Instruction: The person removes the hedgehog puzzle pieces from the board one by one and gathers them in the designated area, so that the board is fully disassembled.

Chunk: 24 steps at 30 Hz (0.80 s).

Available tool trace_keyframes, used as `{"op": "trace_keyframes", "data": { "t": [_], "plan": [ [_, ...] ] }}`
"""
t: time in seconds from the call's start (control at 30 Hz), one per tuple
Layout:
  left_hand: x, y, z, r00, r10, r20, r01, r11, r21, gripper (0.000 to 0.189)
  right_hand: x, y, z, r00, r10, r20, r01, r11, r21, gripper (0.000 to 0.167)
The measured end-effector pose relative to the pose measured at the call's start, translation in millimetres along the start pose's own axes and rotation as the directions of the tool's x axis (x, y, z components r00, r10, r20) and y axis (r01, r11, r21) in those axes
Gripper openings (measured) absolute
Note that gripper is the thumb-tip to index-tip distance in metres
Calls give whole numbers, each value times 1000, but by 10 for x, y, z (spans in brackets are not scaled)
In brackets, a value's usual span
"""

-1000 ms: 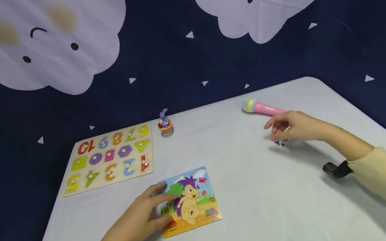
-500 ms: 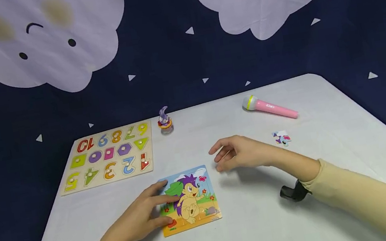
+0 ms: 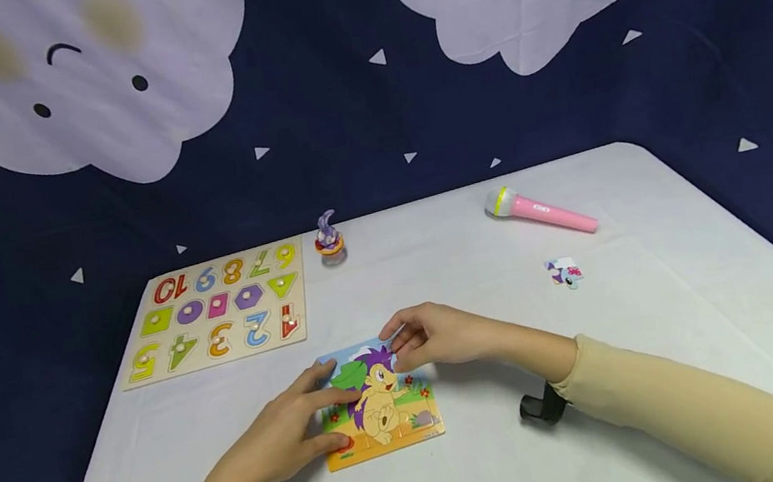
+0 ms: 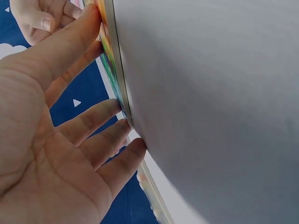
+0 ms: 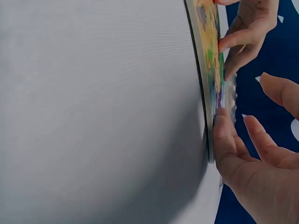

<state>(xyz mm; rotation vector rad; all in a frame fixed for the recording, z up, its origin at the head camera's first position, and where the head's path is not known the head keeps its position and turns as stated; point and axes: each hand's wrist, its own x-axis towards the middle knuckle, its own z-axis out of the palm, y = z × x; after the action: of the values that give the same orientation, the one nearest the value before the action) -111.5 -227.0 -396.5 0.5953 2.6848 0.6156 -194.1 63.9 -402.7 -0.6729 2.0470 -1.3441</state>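
Observation:
A square hedgehog jigsaw puzzle (image 3: pixel 385 422) lies flat on the white table. My left hand (image 3: pixel 279 426) rests on its left side, fingers spread, thumb near the lower left corner. My right hand (image 3: pixel 440 336) is at the upper right corner, covering it. In the right wrist view, fingertips of the right hand (image 5: pixel 254 163) touch the puzzle's face (image 5: pixel 210 60) while the thumb stands away; no piece shows between them. The left wrist view has the left hand's (image 4: pixel 70 135) fingertips against the puzzle edge (image 4: pixel 117 60). A loose jigsaw piece (image 3: pixel 564 273) with a butterfly lies to the right.
A wooden number and shape board (image 3: pixel 216 314) lies at the back left. Beside it stands a small purple figurine (image 3: pixel 329 241). A pink toy microphone (image 3: pixel 549 213) lies at the back right. Behind the table hangs a dark blue cloth (image 3: pixel 336 114) with clouds.
My right hand has moved left, from over the loose jigsaw piece to the puzzle's upper right corner. The piece and the microphone's handle are now uncovered. My left hand has stayed in place.

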Motion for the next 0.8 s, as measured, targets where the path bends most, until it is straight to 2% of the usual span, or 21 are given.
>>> {"op": "trace_keyframes", "data": {
  "t": [0.43, 0.8],
  "plan": [
    [18, -3, 6, 1000, -19, 5, 19, 999, -28, 47, 114, -15, 60, 997, 61, -45, -61, 998, 9, 50],
    [-11, -2, 24, 1000, -30, 8, 30, 999, -12, 47, 184, -12, 102, 995, 74, -64, -78, 995, -60, 60]
  ]
}}
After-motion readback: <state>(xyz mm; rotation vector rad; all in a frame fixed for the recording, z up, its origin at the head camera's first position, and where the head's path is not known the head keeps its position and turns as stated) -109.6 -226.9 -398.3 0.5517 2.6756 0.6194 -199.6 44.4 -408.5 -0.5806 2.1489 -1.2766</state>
